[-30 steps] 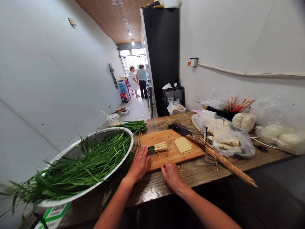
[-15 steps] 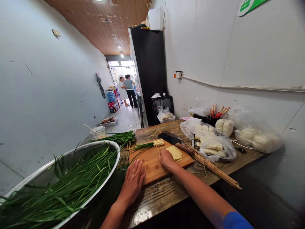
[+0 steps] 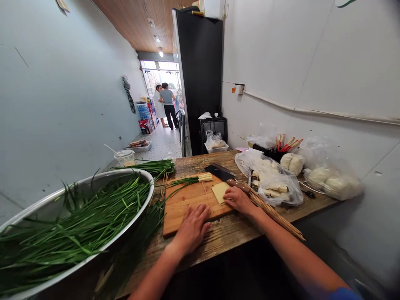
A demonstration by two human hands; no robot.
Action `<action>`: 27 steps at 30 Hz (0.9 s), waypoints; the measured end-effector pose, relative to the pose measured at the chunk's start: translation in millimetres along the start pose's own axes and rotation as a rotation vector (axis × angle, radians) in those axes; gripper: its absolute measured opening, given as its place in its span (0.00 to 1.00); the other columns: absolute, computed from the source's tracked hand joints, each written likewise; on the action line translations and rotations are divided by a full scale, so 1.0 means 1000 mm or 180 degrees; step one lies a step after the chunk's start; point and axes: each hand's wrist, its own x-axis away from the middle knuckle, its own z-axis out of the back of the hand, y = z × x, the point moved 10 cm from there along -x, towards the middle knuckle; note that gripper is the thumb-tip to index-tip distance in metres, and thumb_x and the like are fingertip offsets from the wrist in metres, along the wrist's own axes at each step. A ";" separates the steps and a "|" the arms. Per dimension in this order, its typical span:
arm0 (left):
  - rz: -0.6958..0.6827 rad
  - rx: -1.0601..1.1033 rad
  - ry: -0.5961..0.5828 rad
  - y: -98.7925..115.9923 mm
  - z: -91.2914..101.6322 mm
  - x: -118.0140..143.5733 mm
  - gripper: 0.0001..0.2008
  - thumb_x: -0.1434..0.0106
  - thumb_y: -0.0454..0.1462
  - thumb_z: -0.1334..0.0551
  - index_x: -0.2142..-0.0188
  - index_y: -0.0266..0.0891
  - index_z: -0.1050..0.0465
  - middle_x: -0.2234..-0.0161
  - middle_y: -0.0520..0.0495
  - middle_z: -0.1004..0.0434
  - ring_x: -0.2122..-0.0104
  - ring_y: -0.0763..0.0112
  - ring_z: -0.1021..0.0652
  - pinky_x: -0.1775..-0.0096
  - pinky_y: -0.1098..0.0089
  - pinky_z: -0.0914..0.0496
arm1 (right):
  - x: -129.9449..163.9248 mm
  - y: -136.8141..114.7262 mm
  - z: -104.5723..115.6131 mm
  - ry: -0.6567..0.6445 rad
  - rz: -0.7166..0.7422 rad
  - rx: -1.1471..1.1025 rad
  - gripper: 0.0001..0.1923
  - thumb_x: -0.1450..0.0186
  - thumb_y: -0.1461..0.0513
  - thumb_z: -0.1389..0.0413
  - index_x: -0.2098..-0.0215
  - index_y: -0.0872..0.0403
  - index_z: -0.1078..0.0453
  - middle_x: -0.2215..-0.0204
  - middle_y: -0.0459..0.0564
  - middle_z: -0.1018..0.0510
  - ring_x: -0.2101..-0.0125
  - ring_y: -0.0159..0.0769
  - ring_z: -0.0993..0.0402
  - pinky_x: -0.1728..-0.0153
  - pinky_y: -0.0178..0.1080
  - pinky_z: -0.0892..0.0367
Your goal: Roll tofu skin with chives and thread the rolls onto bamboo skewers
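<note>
My left hand [image 3: 193,227] lies flat, fingers apart, on the near edge of the wooden cutting board [image 3: 184,200]. My right hand [image 3: 239,199] rests on the stack of pale yellow tofu sheets [image 3: 218,192] at the board's right side, covering part of it. Whether it grips the sheets I cannot tell. A small bundle of chives wrapped in tofu skin [image 3: 200,178] lies at the board's far edge. A cleaver [image 3: 223,174] with a wooden handle lies just beyond my right hand. One thin skewer [image 3: 206,192] lies on the board between my hands.
A big metal basin [image 3: 137,177] heaped with chives stands at the left. Loose chives [image 3: 156,166] lie behind the board. Bamboo skewers [image 3: 278,214] lie along the table's right front. Plastic bags of white food [image 3: 275,179] sit by the wall. Two people [image 3: 164,104] stand far down the corridor.
My right hand moved from the table's near edge onto the tofu sheets at the board's right. My left hand slid right along the board's near edge. The camera view shifted.
</note>
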 end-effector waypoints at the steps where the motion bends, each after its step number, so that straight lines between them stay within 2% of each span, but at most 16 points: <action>1: -0.0032 -0.0011 -0.0023 0.007 -0.003 -0.005 0.22 0.34 0.43 0.52 0.41 0.44 0.43 0.40 0.43 0.42 0.40 0.61 0.42 0.40 0.51 0.54 | 0.001 -0.002 -0.002 0.0058 0.0028 0.0038 0.08 0.37 0.62 0.47 0.64 0.53 0.25 0.63 0.50 0.25 0.60 0.34 0.33 0.57 0.36 0.42; 6: -0.0018 -0.0028 -0.0048 0.022 -0.015 -0.018 0.23 0.35 0.43 0.49 0.42 0.42 0.41 0.40 0.40 0.44 0.40 0.57 0.43 0.40 0.48 0.55 | -0.004 -0.002 -0.005 0.0021 0.0037 -0.0221 0.11 0.35 0.62 0.51 0.67 0.54 0.25 0.65 0.49 0.24 0.61 0.33 0.33 0.56 0.35 0.42; 9: 0.0048 0.0035 -0.0054 0.023 -0.015 -0.017 0.24 0.36 0.42 0.48 0.41 0.42 0.43 0.39 0.39 0.46 0.39 0.56 0.44 0.41 0.47 0.55 | -0.007 0.007 -0.003 -0.0017 -0.0167 -0.0500 0.11 0.36 0.64 0.50 0.70 0.55 0.26 0.66 0.49 0.23 0.62 0.32 0.32 0.57 0.34 0.41; 12: 0.0115 0.0075 0.0014 0.018 -0.007 -0.008 0.25 0.36 0.42 0.48 0.40 0.42 0.46 0.39 0.39 0.46 0.39 0.57 0.44 0.41 0.46 0.56 | -0.011 0.021 0.000 0.0015 -0.0507 -0.0695 0.12 0.38 0.65 0.51 0.73 0.56 0.26 0.70 0.48 0.23 0.67 0.32 0.30 0.62 0.32 0.40; 16: 0.0314 0.0071 0.0237 -0.006 0.015 0.012 0.25 0.36 0.42 0.49 0.39 0.43 0.47 0.40 0.42 0.44 0.40 0.59 0.42 0.41 0.48 0.52 | -0.027 0.055 0.035 0.0770 -0.1331 -0.0808 0.14 0.39 0.62 0.52 0.70 0.59 0.26 0.74 0.48 0.23 0.72 0.33 0.30 0.71 0.31 0.40; 18: 0.0531 0.0035 0.0528 -0.027 0.034 0.025 0.26 0.36 0.42 0.49 0.39 0.42 0.47 0.40 0.42 0.43 0.40 0.59 0.41 0.41 0.50 0.48 | -0.044 0.054 0.056 0.1155 -0.1475 -0.0795 0.16 0.38 0.60 0.53 0.69 0.60 0.26 0.74 0.50 0.23 0.73 0.33 0.30 0.72 0.31 0.41; 20: 0.0742 0.0016 0.0933 -0.047 0.056 0.039 0.26 0.36 0.41 0.50 0.39 0.40 0.47 0.41 0.41 0.42 0.41 0.60 0.40 0.42 0.53 0.44 | -0.064 0.033 0.065 0.1299 -0.1337 -0.0715 0.17 0.37 0.59 0.55 0.68 0.60 0.26 0.73 0.50 0.23 0.72 0.32 0.30 0.71 0.31 0.41; 22: 0.0909 0.0029 0.1304 -0.062 0.073 0.054 0.25 0.36 0.41 0.51 0.39 0.39 0.47 0.41 0.41 0.41 0.41 0.61 0.39 0.43 0.56 0.41 | -0.081 -0.009 0.055 0.1160 -0.0972 -0.0549 0.17 0.35 0.59 0.55 0.67 0.59 0.27 0.70 0.50 0.23 0.70 0.31 0.30 0.68 0.30 0.40; 24: 0.1017 0.0035 0.1500 -0.072 0.081 0.066 0.24 0.35 0.40 0.52 0.40 0.39 0.45 0.42 0.42 0.40 0.42 0.62 0.38 0.43 0.58 0.40 | -0.084 -0.060 0.027 0.0822 -0.0558 -0.0191 0.15 0.35 0.61 0.54 0.69 0.58 0.27 0.69 0.51 0.23 0.66 0.33 0.29 0.63 0.32 0.40; 25: 0.1029 0.0020 0.1482 -0.074 0.080 0.069 0.23 0.34 0.39 0.53 0.40 0.39 0.44 0.42 0.42 0.39 0.42 0.63 0.38 0.43 0.58 0.40 | -0.079 -0.084 0.005 0.0507 -0.0360 0.0008 0.14 0.35 0.61 0.53 0.70 0.58 0.27 0.69 0.52 0.23 0.65 0.34 0.29 0.62 0.33 0.40; 27: 0.0955 -0.0052 0.1220 -0.073 0.070 0.069 0.22 0.34 0.38 0.54 0.41 0.40 0.42 0.42 0.43 0.39 0.41 0.63 0.39 0.42 0.57 0.41 | -0.057 -0.122 -0.038 -0.0067 -0.0010 0.0321 0.13 0.35 0.61 0.52 0.70 0.57 0.27 0.68 0.54 0.23 0.63 0.37 0.29 0.60 0.35 0.39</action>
